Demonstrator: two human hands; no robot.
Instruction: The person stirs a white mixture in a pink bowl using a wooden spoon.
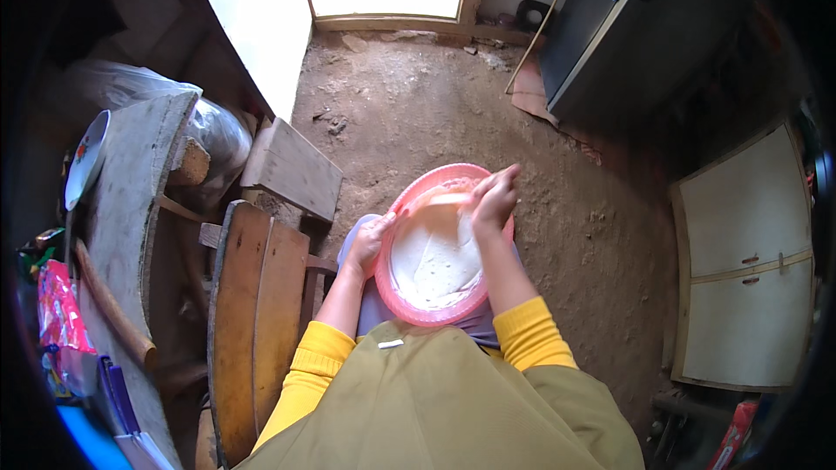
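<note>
A pink plastic basin (386, 274) with a ribbed rim rests on my lap, tilted a little. Inside lies a pale, creamy batter or dough (434, 258), smooth with a few small bubbles. My left hand (371, 238) grips the basin's left rim, thumb on top. Over the basin's upper right side, my right hand (495, 199) is closed around a light-coloured utensil (450, 198), whose flat part reaches left across the batter near the far wall. The kind of utensil cannot be told, and its handle is mostly hidden by my fingers.
To my left are a wooden bench (251, 313), a small wooden stool (297, 166) and a plank table (124, 209) bearing a plate, a wooden handle and packets. A white cabinet (744, 261) stands right. Beyond the dirt floor (405, 104) is an open doorway.
</note>
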